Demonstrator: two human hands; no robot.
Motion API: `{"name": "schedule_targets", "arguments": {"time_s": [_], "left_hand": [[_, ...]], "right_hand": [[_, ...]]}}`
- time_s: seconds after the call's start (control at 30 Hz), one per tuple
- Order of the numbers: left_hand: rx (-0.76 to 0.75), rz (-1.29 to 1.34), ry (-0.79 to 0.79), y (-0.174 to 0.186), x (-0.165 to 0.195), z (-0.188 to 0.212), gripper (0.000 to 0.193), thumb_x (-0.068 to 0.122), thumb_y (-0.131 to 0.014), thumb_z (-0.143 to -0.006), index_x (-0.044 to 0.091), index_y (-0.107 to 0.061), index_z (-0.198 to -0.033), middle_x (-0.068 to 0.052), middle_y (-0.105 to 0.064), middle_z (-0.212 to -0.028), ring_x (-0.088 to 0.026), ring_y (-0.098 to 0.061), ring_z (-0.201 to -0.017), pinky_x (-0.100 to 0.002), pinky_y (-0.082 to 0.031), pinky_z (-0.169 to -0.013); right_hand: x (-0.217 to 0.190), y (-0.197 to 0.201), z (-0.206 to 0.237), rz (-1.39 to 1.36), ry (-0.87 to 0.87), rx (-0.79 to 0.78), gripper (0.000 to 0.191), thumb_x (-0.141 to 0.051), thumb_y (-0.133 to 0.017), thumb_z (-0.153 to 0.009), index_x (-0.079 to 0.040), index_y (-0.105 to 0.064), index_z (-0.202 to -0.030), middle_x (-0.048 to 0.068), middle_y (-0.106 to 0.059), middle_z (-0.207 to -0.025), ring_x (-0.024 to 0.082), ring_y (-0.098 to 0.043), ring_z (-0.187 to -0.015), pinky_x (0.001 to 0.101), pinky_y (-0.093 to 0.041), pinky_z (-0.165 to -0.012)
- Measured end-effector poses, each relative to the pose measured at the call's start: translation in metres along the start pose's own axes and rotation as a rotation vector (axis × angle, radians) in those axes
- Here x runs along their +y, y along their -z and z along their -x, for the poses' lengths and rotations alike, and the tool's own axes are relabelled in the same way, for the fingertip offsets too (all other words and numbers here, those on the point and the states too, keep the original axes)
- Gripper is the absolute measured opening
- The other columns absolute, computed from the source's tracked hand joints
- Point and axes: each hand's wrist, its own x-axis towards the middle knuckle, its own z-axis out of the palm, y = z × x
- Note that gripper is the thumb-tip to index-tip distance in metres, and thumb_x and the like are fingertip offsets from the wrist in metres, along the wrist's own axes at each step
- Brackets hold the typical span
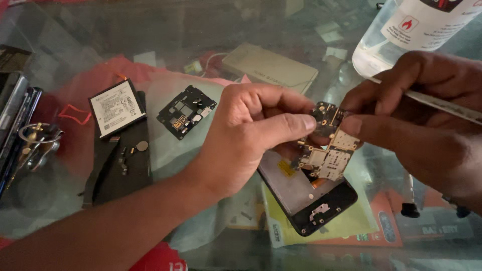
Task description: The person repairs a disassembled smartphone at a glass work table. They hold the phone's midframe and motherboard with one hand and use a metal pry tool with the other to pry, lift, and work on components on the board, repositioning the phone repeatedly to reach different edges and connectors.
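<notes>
Left of frame: white flat rectangular battery [117, 108] and black plastic inner cover [186, 111] lie on the glass table [60, 200], well apart from the hands. Centre: left hand [246, 135] pinches the small metal-shielded circuit board [329, 150] w/ thumb + forefinger. Board's long axis runs upper right to lower left, held just above the opened black phone frame [311, 195]. Right hand [427, 125] grips the board's top edge, a thin white tool [442, 104] tucked in the fingers; both equally near.

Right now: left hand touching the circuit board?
Touching. The head view shows the left hand with thumb and fingertips pinching the top edge of the circuit board, no gap visible, above the opened phone.
</notes>
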Motion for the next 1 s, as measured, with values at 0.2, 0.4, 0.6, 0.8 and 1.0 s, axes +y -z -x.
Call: {"name": "schedule_targets", "arguments": {"time_s": [0.2,0.4,0.6,0.8,1.0], "left_hand": [[-0.006,-0.022,0.002,0.002,-0.002,0.0,0.022,0.009,-0.065,-0.095,-0.007,-0.073,-0.107,-0.011,-0.076,-0.09,-0.012,-0.073,-0.075,-0.028,-0.064,-0.066],[-0.002,-0.004,-0.05,0.002,-0.006,0.0,0.02,0.009,-0.067,-0.096,-0.008,-0.072,-0.106,-0.011,-0.074,-0.091,-0.012,-0.07,-0.076,-0.028,-0.061,-0.065],[-0.07,0.075,0.012,0.005,-0.006,0.002,0.02,0.007,-0.066,-0.096,-0.009,-0.071,-0.106,-0.012,-0.074,-0.091,-0.015,-0.073,-0.079,-0.029,-0.062,-0.072],[-0.056,0.123,0.075,0.002,0.0,0.003,0.022,0.008,-0.065,-0.094,-0.01,-0.07,-0.105,-0.012,-0.073,-0.087,-0.015,-0.07,-0.072,-0.031,-0.059,-0.059],[-0.132,0.153,0.041,0.0,0.005,0.005,0.024,0.009,-0.062,-0.099,-0.012,-0.068,-0.108,-0.014,-0.07,-0.085,-0.015,-0.065,-0.065,-0.031,-0.057,-0.06]], "right_hand": [[0.0,0.003,0.0,-0.083,-0.016,-0.036,0.024,0.008,-0.069,-0.086,-0.008,-0.052,-0.083,0.021,-0.077,-0.099,0.022,-0.081,-0.099,0.0336,-0.066,-0.082],[0.005,0.003,0.002,0.006,-0.045,-0.033,0.032,0.009,-0.077,-0.08,-0.008,-0.051,-0.079,0.021,-0.077,-0.097,0.023,-0.081,-0.095,0.0349,-0.068,-0.08],[0.012,0.009,0.004,-0.057,0.012,-0.087,0.037,0.008,-0.079,-0.079,-0.011,-0.048,-0.075,0.018,-0.079,-0.091,0.021,-0.081,-0.094,0.0341,-0.068,-0.078],[0.017,0.013,0.007,-0.366,-0.063,-0.169,0.035,0.013,-0.073,-0.083,-0.011,-0.049,-0.074,0.022,-0.079,-0.093,0.025,-0.081,-0.094,0.0379,-0.07,-0.08],[0.022,0.016,0.009,-0.45,-0.116,-0.174,0.037,0.016,-0.073,-0.083,-0.011,-0.049,-0.074,0.022,-0.078,-0.095,0.024,-0.079,-0.094,0.0413,-0.069,-0.082]]}}
